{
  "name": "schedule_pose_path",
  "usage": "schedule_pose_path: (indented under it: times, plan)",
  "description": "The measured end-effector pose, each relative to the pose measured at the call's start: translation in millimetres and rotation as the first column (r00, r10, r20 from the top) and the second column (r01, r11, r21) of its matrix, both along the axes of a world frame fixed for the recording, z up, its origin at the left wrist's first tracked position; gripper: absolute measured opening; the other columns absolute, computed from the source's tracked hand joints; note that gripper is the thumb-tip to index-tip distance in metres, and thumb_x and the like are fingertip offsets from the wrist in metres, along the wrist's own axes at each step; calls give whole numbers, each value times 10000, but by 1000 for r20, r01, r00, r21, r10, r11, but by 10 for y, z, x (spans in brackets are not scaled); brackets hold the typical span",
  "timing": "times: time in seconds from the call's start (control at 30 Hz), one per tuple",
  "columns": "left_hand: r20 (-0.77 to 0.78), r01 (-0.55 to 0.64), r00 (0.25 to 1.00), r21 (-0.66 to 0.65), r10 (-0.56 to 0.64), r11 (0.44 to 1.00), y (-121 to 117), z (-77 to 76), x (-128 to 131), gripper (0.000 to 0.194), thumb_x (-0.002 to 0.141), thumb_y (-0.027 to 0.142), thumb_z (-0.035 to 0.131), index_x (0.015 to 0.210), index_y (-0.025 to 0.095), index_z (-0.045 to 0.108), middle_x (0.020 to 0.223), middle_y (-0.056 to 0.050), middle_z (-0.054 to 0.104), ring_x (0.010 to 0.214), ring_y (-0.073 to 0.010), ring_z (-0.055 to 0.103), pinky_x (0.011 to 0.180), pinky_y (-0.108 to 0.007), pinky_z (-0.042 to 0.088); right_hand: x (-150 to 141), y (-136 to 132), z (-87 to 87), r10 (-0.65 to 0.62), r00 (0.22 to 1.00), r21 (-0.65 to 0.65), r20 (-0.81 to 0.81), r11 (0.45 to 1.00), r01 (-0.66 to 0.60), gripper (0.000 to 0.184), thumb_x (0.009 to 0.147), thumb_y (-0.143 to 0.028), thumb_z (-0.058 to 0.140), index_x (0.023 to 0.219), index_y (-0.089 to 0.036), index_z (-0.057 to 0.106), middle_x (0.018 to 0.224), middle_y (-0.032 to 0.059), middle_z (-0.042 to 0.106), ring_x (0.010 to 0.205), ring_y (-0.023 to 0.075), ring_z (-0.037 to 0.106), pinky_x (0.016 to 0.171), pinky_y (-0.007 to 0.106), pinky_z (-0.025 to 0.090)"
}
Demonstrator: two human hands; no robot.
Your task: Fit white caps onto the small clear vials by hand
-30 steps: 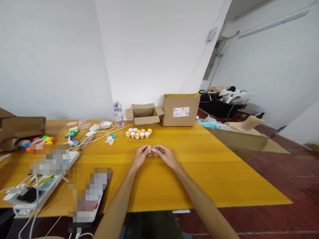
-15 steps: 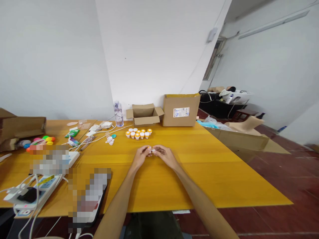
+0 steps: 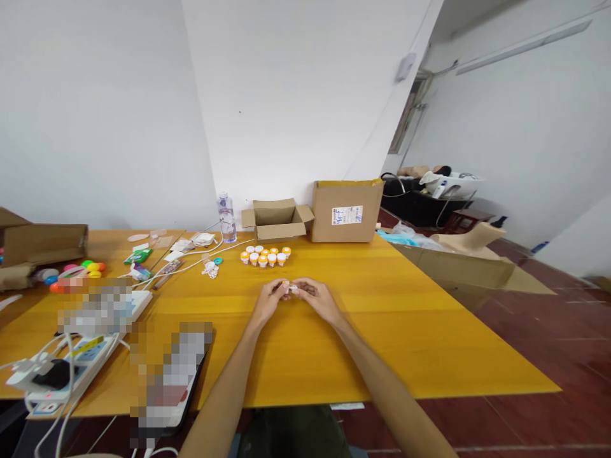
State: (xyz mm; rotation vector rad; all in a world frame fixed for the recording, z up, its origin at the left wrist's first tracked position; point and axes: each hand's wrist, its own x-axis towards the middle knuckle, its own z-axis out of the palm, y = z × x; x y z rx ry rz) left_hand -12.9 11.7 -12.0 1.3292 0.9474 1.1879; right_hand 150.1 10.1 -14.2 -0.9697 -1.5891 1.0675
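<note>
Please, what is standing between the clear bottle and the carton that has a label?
Between the clear bottle and the labelled carton stands a smaller open cardboard box, shown in the head view.

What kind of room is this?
Perhaps a small workroom or storeroom: a yellow wooden table holds an open cardboard box and a power strip, with more packed stuff in a box beside it.

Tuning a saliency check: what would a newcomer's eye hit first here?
Likely the left hand and right hand, just below centre, fingers on a small orange-white piece. Then the orange-and-white cluster beyond, before the open cardboard box, and the bright multicoloured things at left.
</note>
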Motion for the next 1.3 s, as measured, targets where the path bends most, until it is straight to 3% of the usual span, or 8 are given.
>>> schedule_pose_path:
  times: [0.17,0.47,0.93,1.17,1.3]
  plan:
    - [3,-4,1000,7,4,1000,-2,1,5,405,652,529,693,816,159,694,752,-30,695,627,-142,588,651,-265,480,-15,-4,8,12,1000,-27,-23,1000,-13,361,624,-400,746,917,-217,642,895,25,675,779,173,647,747,317,524]
    - [11,-4,1000,1,4,1000,5,-13,-2,381,652,513,701,808,166,694,730,-26,695,626,-155,606,652,-275,487,-5,-7,24,4,1000,32,25,999,-5,258,702,-425,671,856,-217,670,837,25,687,760,177,627,736,313,508]
    - [3,-1,1000,10,1,1000,-3,-13,-5,374,652,487,712,834,160,699,757,-31,699,642,-157,615,656,-276,495,-11,-9,13,-6,998,10,67,1000,6,296,763,-480,597,842,-213,697,736,14,679,656,162,612,635,285,507]
    - [-11,4,1000,29,-4,1000,-2,-16,-9,390,664,508,695,842,161,709,778,-45,712,661,-162,608,654,-275,490,-6,20,-48,3,1000,19,12,1000,-4,354,681,-446,703,950,-218,672,902,39,688,778,176,636,741,316,522]
    - [-3,2,1000,24,-2,1000,-3,-9,-2,379,668,496,696,840,158,708,791,-46,709,670,-158,603,660,-272,484,-16,24,-57,34,999,6,-7,999,-34,368,648,-409,738,954,-228,643,932,27,660,765,156,629,724,298,526]
